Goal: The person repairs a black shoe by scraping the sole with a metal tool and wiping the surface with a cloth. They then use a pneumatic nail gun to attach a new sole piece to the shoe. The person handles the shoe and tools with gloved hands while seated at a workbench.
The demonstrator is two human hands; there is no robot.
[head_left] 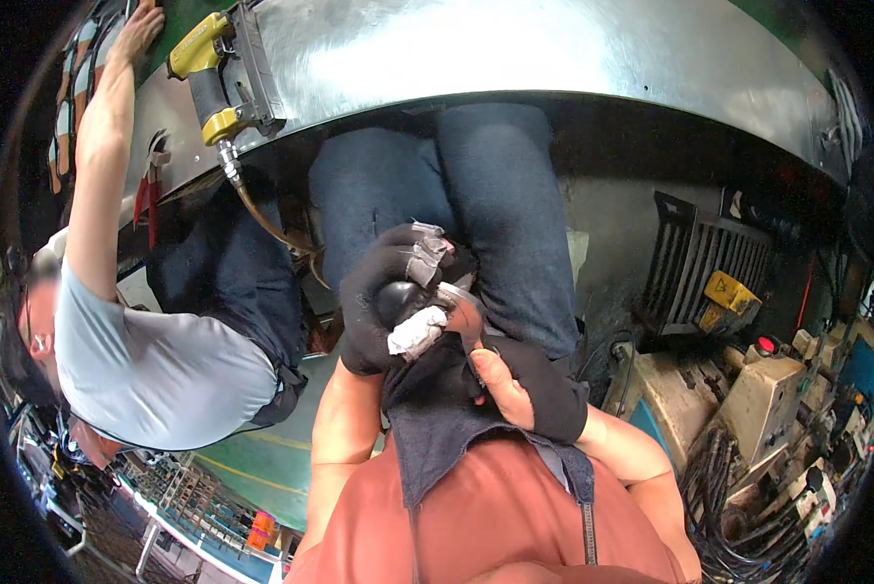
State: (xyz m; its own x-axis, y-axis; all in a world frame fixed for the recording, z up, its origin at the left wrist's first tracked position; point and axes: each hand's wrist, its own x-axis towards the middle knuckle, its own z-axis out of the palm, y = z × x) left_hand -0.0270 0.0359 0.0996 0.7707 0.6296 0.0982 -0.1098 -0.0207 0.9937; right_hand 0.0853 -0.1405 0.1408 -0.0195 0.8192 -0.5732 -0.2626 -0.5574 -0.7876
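Note:
In front of my body, over my lap, both hands are close together. My left hand (398,292) wears a black glove, with grey tape around fingertips and a white wrap on the thumb; its fingers are curled closed. My right hand (529,389), in a black glove with the thumb bare, is closed too. Between them shows a small brownish rounded piece (464,316) with a pale rim, its kind unclear. My right thumb presses near its lower end. My left hand touches the piece by its pale rim, but what its fingers hold is hidden.
Ahead stretches a shiny metal table (573,49). A yellow and black air nailer (208,78) lies on its left end, its hose hanging down. Red-handled pliers (151,180) are nearby. At left, a co-worker (164,370) reaches forward. Machinery (758,409) with cables stands at right.

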